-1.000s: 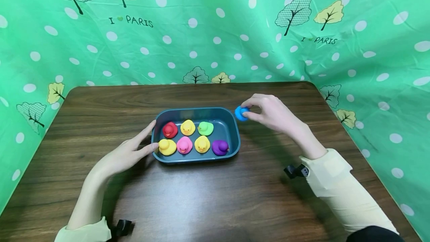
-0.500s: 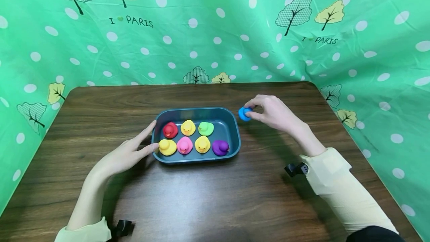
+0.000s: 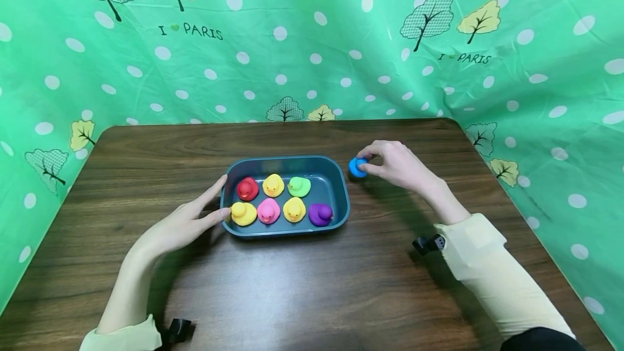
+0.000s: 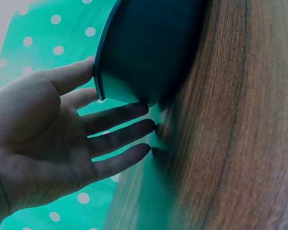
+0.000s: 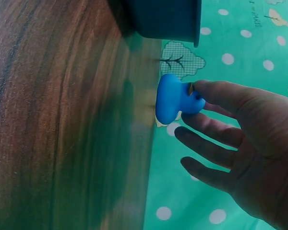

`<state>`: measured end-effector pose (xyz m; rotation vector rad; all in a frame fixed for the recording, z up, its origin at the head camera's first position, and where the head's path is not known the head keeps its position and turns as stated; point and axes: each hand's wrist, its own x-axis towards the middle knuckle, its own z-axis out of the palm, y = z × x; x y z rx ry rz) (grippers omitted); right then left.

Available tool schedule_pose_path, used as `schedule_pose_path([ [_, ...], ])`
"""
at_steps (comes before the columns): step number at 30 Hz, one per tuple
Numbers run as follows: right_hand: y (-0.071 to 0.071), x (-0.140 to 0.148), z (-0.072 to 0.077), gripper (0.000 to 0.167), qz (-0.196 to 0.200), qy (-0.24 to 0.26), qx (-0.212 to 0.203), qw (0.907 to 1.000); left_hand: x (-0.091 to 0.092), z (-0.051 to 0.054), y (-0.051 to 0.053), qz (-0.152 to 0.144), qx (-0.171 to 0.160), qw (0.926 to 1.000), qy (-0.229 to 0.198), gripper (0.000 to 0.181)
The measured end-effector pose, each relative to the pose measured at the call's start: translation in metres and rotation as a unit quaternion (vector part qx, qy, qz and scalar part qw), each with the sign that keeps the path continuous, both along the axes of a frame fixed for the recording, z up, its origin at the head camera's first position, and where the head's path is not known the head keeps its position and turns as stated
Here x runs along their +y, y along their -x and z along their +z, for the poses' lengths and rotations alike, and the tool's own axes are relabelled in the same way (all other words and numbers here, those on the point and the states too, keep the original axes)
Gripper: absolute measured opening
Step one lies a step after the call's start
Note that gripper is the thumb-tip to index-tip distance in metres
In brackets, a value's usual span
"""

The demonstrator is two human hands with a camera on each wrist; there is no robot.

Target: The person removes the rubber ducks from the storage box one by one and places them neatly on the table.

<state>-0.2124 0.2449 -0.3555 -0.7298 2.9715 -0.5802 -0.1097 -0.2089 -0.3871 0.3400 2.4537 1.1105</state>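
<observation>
A dark blue tray (image 3: pixel 312 229) stands mid-table with several toy ducks in it. The front row has a yellow duck (image 3: pixel 243 214), a pink duck (image 3: pixel 268 211), another yellow duck (image 3: pixel 294 210) and a purple duck (image 3: pixel 320 214). Behind them sit a red duck (image 3: pixel 247 189), a third yellow duck (image 3: pixel 273 185) and a green duck (image 3: pixel 299 186). My left hand (image 3: pixel 182 226) touches the tray's left end, fingers extended. To the tray's right, my right hand (image 3: pixel 402 165) pinches a blue duck (image 5: pixel 170 99) by its head, at or just above the tabletop.
The brown wooden table (image 3: pixel 312 297) reaches back to a green polka-dot cloth (image 3: pixel 312 26), which hangs behind and along both sides. Black wrist devices sit by both cuffs, such as the right camera (image 3: pixel 429 244).
My right hand has moved the blue duck slightly right and toward the front, away from the tray's edge. The left hand and the tray stay where they were.
</observation>
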Motion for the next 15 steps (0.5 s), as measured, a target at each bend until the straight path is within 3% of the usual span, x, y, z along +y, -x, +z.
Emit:
schedule_pose_path([
  [15,0.006,0.002,-0.012,0.024,-0.007,-0.009,-0.028,0.9995,0.000,0.000,0.000,0.001,-0.002,1.0000,0.001,0.076],
])
